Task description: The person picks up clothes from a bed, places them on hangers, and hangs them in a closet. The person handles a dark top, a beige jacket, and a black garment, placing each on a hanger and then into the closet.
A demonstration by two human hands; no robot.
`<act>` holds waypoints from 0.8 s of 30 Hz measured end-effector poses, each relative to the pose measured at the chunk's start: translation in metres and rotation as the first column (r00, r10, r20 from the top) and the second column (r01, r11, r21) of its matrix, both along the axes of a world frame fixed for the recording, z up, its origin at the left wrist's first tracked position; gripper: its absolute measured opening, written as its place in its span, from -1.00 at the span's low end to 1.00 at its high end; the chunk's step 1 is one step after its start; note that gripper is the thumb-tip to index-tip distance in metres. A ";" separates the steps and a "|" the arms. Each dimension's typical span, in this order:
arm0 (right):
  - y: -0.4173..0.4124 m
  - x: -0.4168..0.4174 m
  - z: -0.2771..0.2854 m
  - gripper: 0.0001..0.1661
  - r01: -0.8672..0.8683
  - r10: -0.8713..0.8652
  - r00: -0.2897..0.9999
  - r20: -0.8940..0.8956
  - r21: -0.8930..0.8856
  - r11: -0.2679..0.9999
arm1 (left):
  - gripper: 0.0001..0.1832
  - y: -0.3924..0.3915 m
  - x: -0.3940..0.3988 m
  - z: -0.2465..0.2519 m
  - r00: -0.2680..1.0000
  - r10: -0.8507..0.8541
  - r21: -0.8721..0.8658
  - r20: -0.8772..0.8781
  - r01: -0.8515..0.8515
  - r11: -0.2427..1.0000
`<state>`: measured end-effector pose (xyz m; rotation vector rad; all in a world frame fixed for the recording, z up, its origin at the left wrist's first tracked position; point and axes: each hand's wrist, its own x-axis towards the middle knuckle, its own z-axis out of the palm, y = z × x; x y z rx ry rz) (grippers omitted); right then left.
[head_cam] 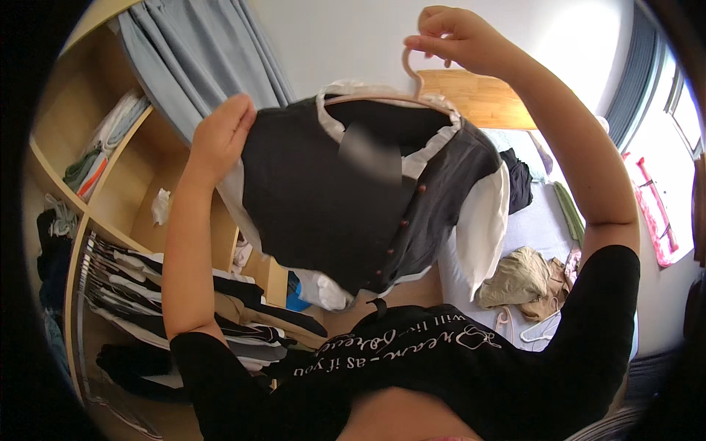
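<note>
A black top with white sleeves, a white collar and small reddish buttons (331,204) hangs spread out in front of me. Inside its neck sits a pink clothes hanger (413,77). High up, my right hand (449,41) pinches the hanger's hook between thumb and fingers. The fist of my left hand (223,135) grips the garment's shoulder at its left end. A blurred pale patch covers part of the garment's front.
An open wooden wardrobe (149,124) on the left holds folded clothes and a row of hanging clothes (220,308). On the right, a bed (529,220) bears a khaki garment (518,278), dark clothing (518,182), a green cloth (568,212) and a white hanger (540,329). A grey-blue curtain (209,49) hangs behind.
</note>
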<state>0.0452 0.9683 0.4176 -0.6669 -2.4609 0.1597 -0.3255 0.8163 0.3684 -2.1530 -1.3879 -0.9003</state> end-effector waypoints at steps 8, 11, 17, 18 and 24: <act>-0.043 -0.010 0.027 -0.53 -0.264 0.252 0.963 -0.094 -0.157 0.951 | -0.83 0.001 0.019 -0.006 0.990 -0.055 -0.012 -0.127 0.054 0.998; -0.047 -0.010 0.028 -0.54 -0.291 0.282 0.956 -0.084 -0.149 0.945 | -0.85 0.013 0.011 -0.006 0.952 -0.012 0.077 -0.306 0.037 0.996; -0.045 -0.008 0.018 -0.51 -0.292 0.283 0.952 -0.119 -0.063 0.954 | -0.83 0.040 0.025 -0.027 0.968 -0.178 -0.002 -0.179 0.181 0.984; -0.049 -0.009 0.016 -0.50 -0.251 0.246 0.964 -0.098 -0.041 0.967 | -0.82 0.040 0.039 -0.032 0.968 -0.186 -0.027 -0.169 0.184 0.983; -0.051 0.008 0.003 -0.49 -0.036 0.028 0.993 -0.118 -0.067 0.997 | -0.78 0.065 0.038 -0.049 0.971 -0.218 -0.242 -0.095 0.190 0.952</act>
